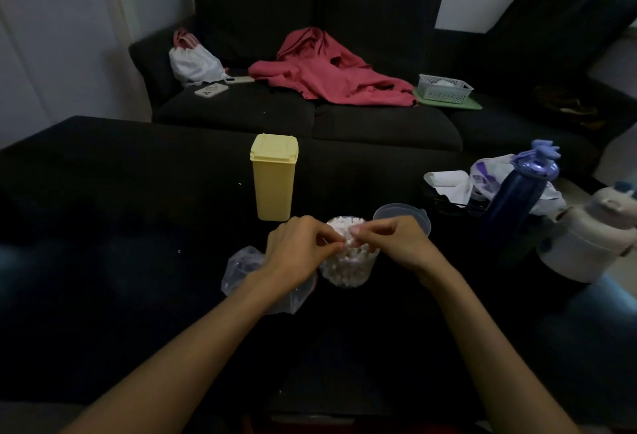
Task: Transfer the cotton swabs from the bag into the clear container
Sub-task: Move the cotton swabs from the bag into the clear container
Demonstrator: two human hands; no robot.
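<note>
Swabs nearly all in: the round clear plastic container (pixel 348 261) sits at the near centre of the dark worktop (pixel 103 226), packed full of white cotton swabs (pixel 341 226) that stand bunched, tips up, mounding just above the rim. Both hands meet over its top. Left hand (pixel 296 244) has fingers curled, its grip pinching swab ends at the rim's 9 o'clock side. Right hand (pixel 389 237) pinches more swab tips at about 2 o'clock, thumb and forefinger closed on them.

Step looks like tamping and straightening the last swabs. Best done with light pinches, pressing stems straight down, steadying the container so it doesn't tip; packing seems tight, so forcing could bend stems.

Crumpled clear plastic bag (pixel 241 268) lies at 8 o'clock of the container, partly under the left wrist, apparently empty. Clear round lid (pixel 403 214) rests at 1 o'clock, touching or just behind the container.
</note>
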